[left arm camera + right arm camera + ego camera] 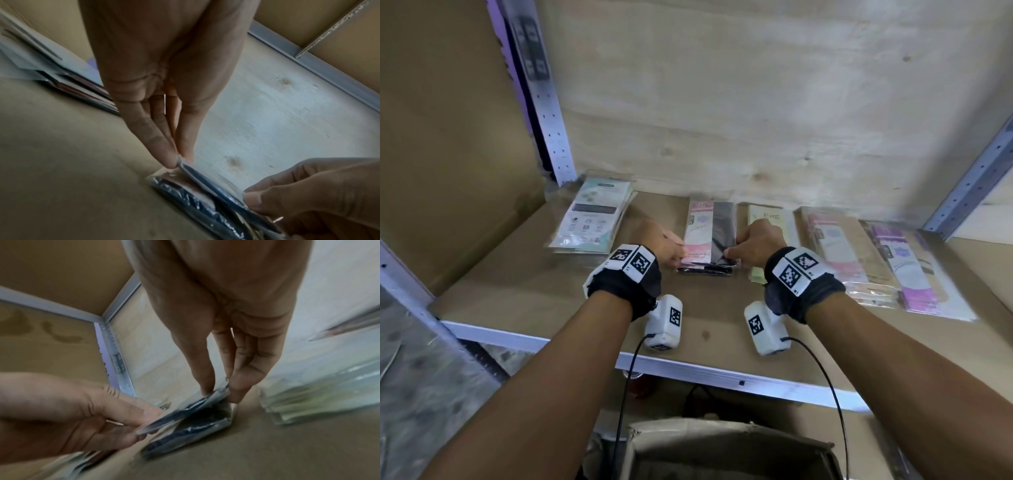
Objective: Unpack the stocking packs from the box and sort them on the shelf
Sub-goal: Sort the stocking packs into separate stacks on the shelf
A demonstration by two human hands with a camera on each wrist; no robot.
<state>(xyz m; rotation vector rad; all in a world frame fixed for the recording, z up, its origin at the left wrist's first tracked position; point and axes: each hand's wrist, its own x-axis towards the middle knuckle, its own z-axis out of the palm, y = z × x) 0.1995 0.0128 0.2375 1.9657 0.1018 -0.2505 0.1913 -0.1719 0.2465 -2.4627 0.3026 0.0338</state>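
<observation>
From the head view, the fingertips are hiding behind both knuckles. The left hand [661,244] and right hand [754,244] are pinching the near corners of a flat pink-and-black plastic-wrapped stocking pack [710,233], which is lying atop a small pile on the brown board shelf [524,287].

The left wrist view is showing fingers [164,151] pinching its clear edge.

The right wrist view is blurring everything, though a thumb and fingers [238,386] are gripping the other corner.

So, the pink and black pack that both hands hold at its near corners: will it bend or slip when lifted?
The pink and black pack is thin and flat, so it probably sags when lifted by one end. Its clear glossy wrap likely slides on the pack below. The left hand and right hand pinch only corners, so it seems light.
</observation>
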